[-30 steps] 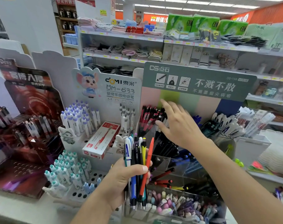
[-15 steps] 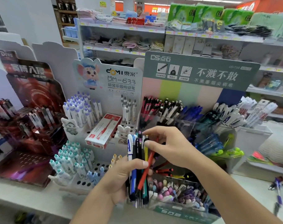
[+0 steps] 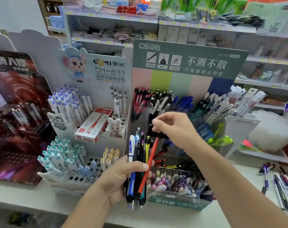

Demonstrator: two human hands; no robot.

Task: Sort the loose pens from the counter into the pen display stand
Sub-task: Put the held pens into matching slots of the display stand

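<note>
Shop counter | bundle of pens at 6 o'clock, clasped by left hand | right hand pinches a dark pen over pen display stand | lower it tip-first into a matching compartment | loose pens at 4 o'clock; open counter at 7 o'clock.

Two bare forearms enter from six o'clock — no sleeves, watch or rings show on the left hand or the right hand.
</note>
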